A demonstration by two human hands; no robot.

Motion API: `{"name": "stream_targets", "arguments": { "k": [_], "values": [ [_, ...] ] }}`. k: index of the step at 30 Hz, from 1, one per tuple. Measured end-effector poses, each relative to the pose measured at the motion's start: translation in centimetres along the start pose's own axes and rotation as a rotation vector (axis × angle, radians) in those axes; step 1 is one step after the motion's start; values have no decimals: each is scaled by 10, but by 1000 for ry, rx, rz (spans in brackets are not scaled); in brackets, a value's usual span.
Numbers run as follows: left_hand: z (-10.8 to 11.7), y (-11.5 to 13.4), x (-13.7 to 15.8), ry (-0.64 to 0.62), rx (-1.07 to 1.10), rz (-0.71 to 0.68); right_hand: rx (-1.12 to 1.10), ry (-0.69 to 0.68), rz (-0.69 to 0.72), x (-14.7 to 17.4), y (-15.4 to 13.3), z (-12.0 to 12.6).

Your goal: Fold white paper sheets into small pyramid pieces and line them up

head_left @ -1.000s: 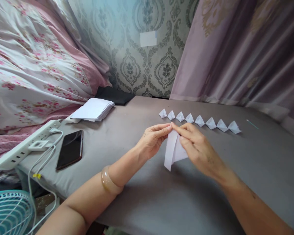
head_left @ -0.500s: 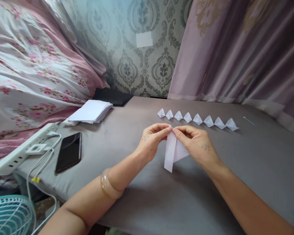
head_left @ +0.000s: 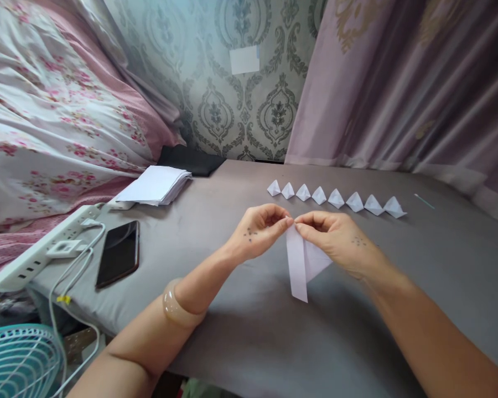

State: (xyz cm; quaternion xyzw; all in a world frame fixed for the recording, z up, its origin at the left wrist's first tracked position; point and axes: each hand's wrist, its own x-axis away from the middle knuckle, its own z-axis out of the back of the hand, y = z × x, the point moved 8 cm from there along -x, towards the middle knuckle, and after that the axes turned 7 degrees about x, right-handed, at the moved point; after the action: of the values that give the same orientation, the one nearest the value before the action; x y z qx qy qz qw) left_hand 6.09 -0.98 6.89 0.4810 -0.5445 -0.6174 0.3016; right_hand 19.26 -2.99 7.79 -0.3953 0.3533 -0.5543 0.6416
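A folded sheet of white paper point(head_left: 297, 264) hangs from my fingertips above the grey-covered table. My left hand point(head_left: 262, 229) pinches its top corner between thumb and forefinger. Close against it, my right hand point(head_left: 334, 236) grips the same top edge, thumb and fingers pressed together. A long flat strip of the paper points down toward me, and a triangular flap spreads out behind it to the right, partly covered by my right hand. Beyond my hands, several small folded paper boats point(head_left: 336, 198) stand in a slanting row.
On the left lie a stack of white paper point(head_left: 153, 185), a black phone point(head_left: 118, 254) and a white power strip point(head_left: 45, 249) with cables. A teal fan point(head_left: 19, 362) stands below the table edge. A thin stick point(head_left: 424, 201) lies at right.
My hands have shifted slightly right with the folded paper. The strip's lower end has swung to the right, and my left fingertips now sit tighter against the right ones.
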Motion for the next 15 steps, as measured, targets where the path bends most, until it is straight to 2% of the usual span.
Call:
{"name": "stream_targets", "arguments": {
  "k": [6,15],
  "values": [
    [-1,0,1,-8,18,63,-52,-17,-131,-4,18,1],
    [1,-8,-3,18,141,109,-115,-74,-200,-6,28,-1]
  ]
}}
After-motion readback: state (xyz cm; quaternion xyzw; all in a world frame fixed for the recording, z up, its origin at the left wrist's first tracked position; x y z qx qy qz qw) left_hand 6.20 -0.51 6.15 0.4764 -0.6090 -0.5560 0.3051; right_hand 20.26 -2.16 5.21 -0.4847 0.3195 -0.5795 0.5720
